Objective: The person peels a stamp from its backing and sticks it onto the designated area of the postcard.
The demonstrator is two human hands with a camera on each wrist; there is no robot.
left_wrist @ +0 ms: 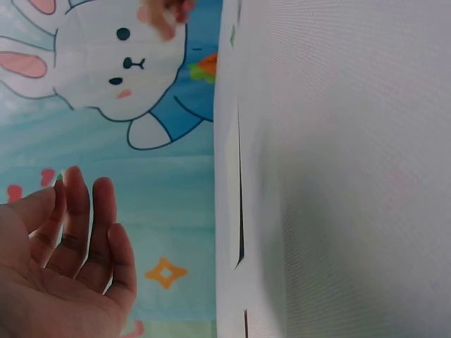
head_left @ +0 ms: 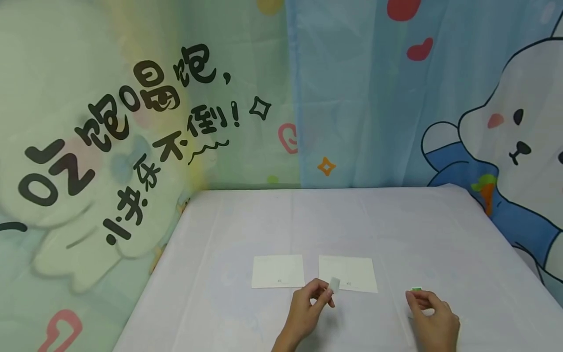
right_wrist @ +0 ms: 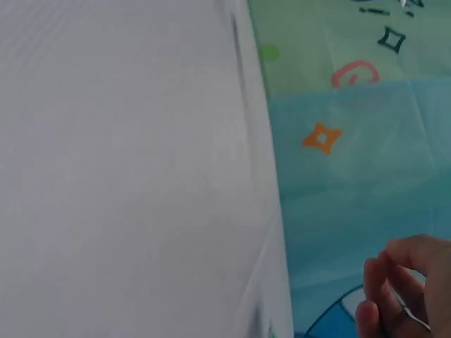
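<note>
In the head view my left hand pinches a small pale rectangular piece between thumb and index finger. This piece overlaps the near left corner of the right white card. In the left wrist view the same hand shows its other fingers loosely bent, with a thin edge at the fingertips. To the right, my right hand hovers with bent fingers, thumb close to index, nothing visible between them. Just beyond its fingertips lies a small green thing on the table.
Left of the right card lies another white card, a narrow gap between them. Both bear a small mark near the front edge. They lie on a white-covered table. Behind it hangs a printed curtain with a rabbit and lettering.
</note>
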